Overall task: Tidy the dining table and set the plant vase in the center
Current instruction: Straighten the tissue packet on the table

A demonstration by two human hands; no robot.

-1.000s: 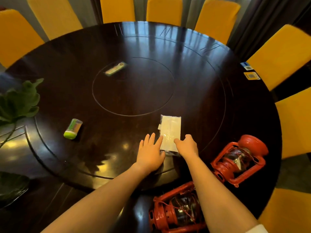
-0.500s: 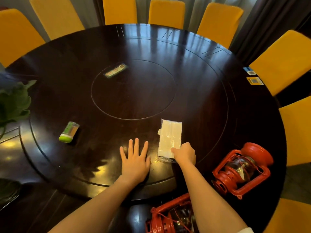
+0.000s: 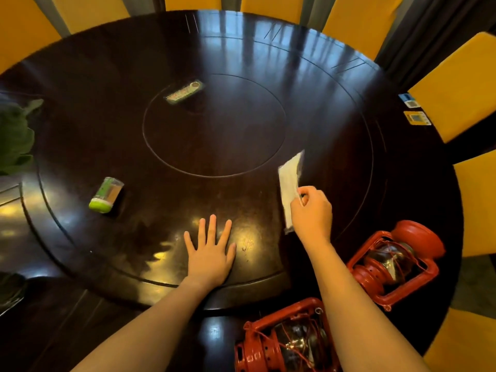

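My right hand (image 3: 311,213) pinches a clear packet of white tissues (image 3: 289,183), lifted and tilted above the dark round table (image 3: 322,108), right of the inner ring. Flat on the turntable near its front edge lies my left hand (image 3: 210,251), fingers spread, holding nothing. At the far left edge, green leaves of the plant (image 3: 14,138) show; its vase is out of view. A small green-capped bottle (image 3: 106,194) lies on its side at the left. A flat green packet (image 3: 183,92) rests on the inner ring's far left rim.
Two red lanterns lie on the table's near right: one (image 3: 391,261) beside my right forearm, another (image 3: 284,339) at the bottom edge. Two small cards (image 3: 414,110) sit at the right rim. Yellow chairs (image 3: 453,84) surround the table.
My right hand has lifted the tissue packet off the table and carried it to the right. My left hand slid left off the packet and now lies flat.
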